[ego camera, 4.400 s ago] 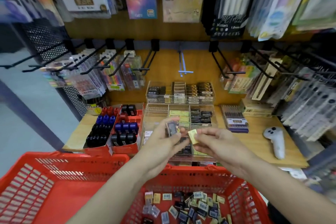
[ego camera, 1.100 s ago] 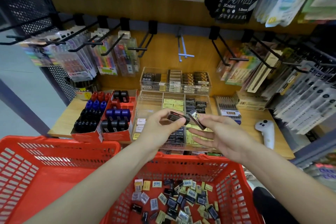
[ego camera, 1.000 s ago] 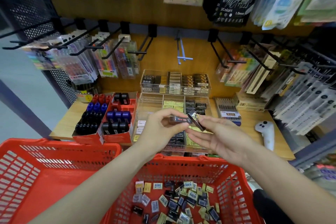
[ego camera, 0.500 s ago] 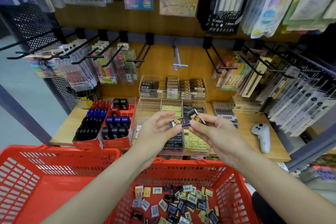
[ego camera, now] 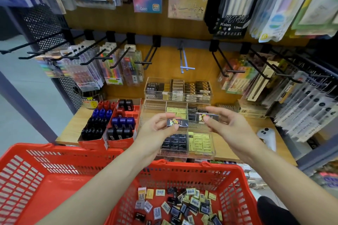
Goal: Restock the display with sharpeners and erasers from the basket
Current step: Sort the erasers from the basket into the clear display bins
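Observation:
My left hand (ego camera: pixel 157 129) pinches a dark picture-printed eraser (ego camera: pixel 177 122) above the clear display tray (ego camera: pixel 186 144). My right hand (ego camera: pixel 228 126) pinches a second dark eraser (ego camera: pixel 207 117) just right of it, over the tray's middle row. The two erasers are apart. The tray's compartments hold black and yellow erasers, and a second clear tray (ego camera: pixel 178 88) stands behind it. Below my arms the red basket (ego camera: pixel 182 171) holds several loose erasers (ego camera: pixel 179 204).
Red boxes of black, blue and red sharpeners (ego camera: pixel 109 122) stand left of the tray. A second red basket (ego camera: pixel 42 175) sits at the lower left. A white controller (ego camera: pixel 267 137) lies on the wooden shelf at right. Black hooks with hanging pen packs jut out above.
My hands, which held the two erasers together half a second ago, have drawn apart, each with one eraser. The right hand moved right and slightly up.

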